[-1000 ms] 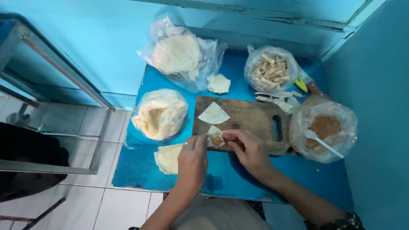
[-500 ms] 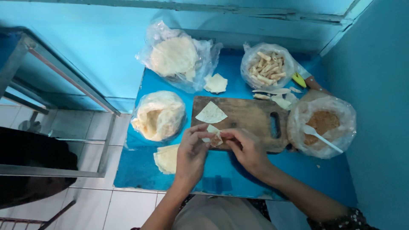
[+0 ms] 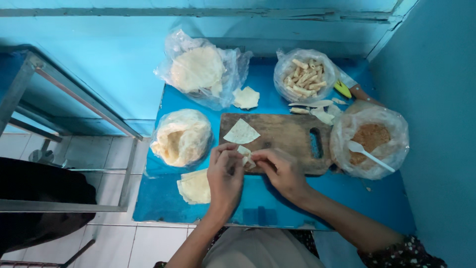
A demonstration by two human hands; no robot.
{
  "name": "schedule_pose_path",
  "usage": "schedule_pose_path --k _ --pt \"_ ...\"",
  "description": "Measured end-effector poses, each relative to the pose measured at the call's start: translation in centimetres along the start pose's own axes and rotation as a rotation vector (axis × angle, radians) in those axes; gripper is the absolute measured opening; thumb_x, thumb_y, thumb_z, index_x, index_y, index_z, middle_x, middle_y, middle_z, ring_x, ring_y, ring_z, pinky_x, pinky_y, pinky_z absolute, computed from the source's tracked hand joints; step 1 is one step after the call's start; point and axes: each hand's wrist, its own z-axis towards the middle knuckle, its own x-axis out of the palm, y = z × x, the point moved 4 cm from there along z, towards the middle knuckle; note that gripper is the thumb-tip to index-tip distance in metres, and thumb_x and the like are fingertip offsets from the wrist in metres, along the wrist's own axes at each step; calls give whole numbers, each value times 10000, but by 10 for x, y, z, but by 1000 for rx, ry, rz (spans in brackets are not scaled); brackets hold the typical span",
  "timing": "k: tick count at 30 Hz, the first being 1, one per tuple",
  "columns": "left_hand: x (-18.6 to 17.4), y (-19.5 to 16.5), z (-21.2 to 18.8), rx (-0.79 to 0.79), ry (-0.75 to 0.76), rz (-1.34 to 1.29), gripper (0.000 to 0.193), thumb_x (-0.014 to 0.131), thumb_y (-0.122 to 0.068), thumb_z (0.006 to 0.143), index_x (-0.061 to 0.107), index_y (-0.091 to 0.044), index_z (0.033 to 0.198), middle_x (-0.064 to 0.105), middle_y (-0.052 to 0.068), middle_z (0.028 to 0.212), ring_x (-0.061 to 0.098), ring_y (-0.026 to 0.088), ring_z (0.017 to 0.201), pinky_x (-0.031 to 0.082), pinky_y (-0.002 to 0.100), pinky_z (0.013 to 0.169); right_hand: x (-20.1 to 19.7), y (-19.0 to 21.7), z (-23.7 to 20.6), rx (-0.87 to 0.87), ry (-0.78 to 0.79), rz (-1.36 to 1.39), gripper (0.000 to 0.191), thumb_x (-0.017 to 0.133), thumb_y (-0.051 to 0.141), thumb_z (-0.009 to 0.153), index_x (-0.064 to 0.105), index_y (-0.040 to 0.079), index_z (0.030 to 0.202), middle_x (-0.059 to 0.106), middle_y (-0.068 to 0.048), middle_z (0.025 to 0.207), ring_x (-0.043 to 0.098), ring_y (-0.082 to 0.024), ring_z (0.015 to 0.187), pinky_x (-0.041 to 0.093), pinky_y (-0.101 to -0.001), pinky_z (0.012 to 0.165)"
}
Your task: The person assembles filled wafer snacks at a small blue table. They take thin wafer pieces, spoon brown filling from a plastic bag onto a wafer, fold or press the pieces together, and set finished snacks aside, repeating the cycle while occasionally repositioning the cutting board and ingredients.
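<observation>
Head view: hands [image 3: 253, 171] pinching wrapper [image 3: 245, 155]

Turquoise walls [image 3: 99, 69] enclose a blue table [image 3: 277, 208] above white floor tiles [image 3: 74, 238], beside a metal frame [image 3: 74, 94].

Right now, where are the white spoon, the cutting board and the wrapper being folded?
spoon [image 3: 369, 154], head view, middle of its handle.
cutting board [image 3: 285, 133], head view, bare wood at its centre.
wrapper [image 3: 245, 156], head view, pale part showing between the hands.

blue table [image 3: 297, 208] | wooden cutting board [image 3: 282, 136] | three plastic bags | wrapper stack [image 3: 194, 187]
</observation>
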Motion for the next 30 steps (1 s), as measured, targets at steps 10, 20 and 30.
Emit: schedule_pose_path --k 10,20,30 --pt "-11 1 -5 260 49 281 127 686 62 849 638 9 954 612 191 1169 655 374 1006 546 416 793 10 15 5 -238 -36 -225 154 739 50 869 720 72 1021 727 -78 989 697 -278 909 545 -396 763" --pt "-42 2 -7 614 388 551 372 602 -17 785 629 102 1137 559 218 1213 539 401 1160 463 447 1013 8 22 24 -431 250 -336 259 792 193 849 742 102 1086 681 -65 1091 665 -262 1010 544 -376 827" --pt "-55 -5 20 679 356 531 213 607 -35 739 651 27 938 612 175 1159 550 366 1133 430 519 1011 9 7 57 -479 448 -174 274 849 240 808 761 115 1035 673 -60 1083 676 -228 989 550 -346 811"
